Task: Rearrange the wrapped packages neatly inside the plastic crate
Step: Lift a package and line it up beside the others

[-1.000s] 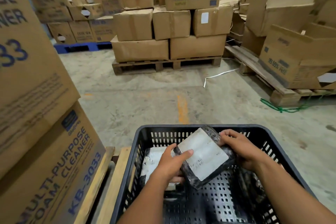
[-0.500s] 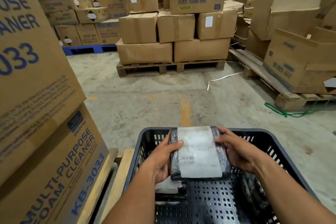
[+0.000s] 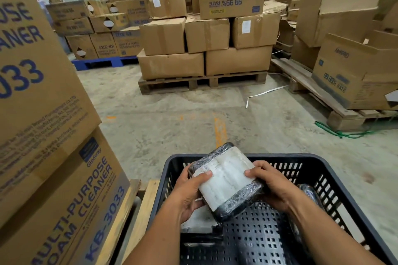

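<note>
A black perforated plastic crate point(image 3: 336, 180) fills the bottom of the head view. Above its far left part I hold a package point(image 3: 226, 180) wrapped in black film with a large white label on top, tilted with its far end to the left. My left hand point(image 3: 189, 191) grips its left side, thumb on the label. My right hand point(image 3: 273, 187) grips its right side. Another wrapped package point(image 3: 198, 221) lies on the crate floor under my left hand, mostly hidden. A third dark wrapped package point(image 3: 310, 196) leans against the right wall.
The crate rests on a wooden pallet point(image 3: 137, 206). Tall cardboard boxes point(image 3: 43, 135) marked foam cleaner stand close on the left. Across the concrete floor are more pallets stacked with boxes point(image 3: 204, 49), a white strap point(image 3: 265, 92) and a green cord point(image 3: 344, 133) on the ground.
Both hands have turned the held package from upright to angled, far end swinging left, and lifted it slightly above the crate rim. The camera view has tilted up a little.
</note>
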Tool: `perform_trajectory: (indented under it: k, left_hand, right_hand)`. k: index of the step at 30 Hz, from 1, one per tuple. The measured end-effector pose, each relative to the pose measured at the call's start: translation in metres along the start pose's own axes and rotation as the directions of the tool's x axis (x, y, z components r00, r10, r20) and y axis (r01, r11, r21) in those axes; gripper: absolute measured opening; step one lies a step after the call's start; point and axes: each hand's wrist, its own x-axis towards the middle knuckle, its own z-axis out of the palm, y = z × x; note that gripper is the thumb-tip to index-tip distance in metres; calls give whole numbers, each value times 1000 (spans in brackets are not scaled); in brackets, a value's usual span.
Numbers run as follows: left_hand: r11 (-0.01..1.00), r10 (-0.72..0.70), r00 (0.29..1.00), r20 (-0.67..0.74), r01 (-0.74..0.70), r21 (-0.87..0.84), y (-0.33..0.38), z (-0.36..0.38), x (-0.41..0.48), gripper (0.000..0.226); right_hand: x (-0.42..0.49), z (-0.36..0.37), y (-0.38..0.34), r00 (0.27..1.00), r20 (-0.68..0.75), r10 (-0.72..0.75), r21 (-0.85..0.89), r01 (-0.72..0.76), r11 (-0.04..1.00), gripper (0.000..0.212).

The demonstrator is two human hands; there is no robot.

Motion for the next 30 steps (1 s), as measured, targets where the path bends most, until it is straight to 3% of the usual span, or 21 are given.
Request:
perform_trajectory:
  k: [4, 7, 10, 13, 18, 21, 24, 27, 30]
  left_hand:
    - [1000, -1, 997, 78, 1, -8, 1, -4, 2, 64]
    - [1000, -2, 999, 39, 1, 11, 2, 4, 1, 80]
    - [988, -18, 1000, -1, 18, 156, 6, 10, -3, 71]
    - [975, -37, 999, 10, 34, 218, -1, 5, -2, 64]
    - [982, -20, 995, 96, 1, 191, -6, 0, -2, 71]
    - [980, 68, 997, -48, -58, 190, -7, 5, 3, 69]
    - [970, 167, 965, -203, -124, 207, -8, 11, 8, 64]
    - [883, 262, 937, -232, -136, 449, -18, 11, 15, 62]
    - [687, 289, 945, -156, -90, 721, -38, 7, 18, 69]
  right_hand:
    - [-2, 2, -19, 997, 73, 1, -169, 11, 986, 60]
    - [4, 3, -14, 1000, 17, -20, -190, 23, 982, 69]
    - [4, 4, 2, 995, -88, -52, -51, 48, 998, 64]
    - [4, -2, 13, 992, -120, -37, -2, 37, 999, 45]
    - [4, -18, 11, 999, -38, 26, -280, -36, 959, 56]
    - [2, -24, 8, 996, 17, 88, -384, -74, 920, 69]
    - [2, -36, 14, 999, -17, 42, -397, -45, 917, 59]
    - [-3, -51, 14, 993, -107, -49, -436, -3, 900, 47]
    - [0, -71, 20, 980, -172, -97, -488, 1, 873, 50]
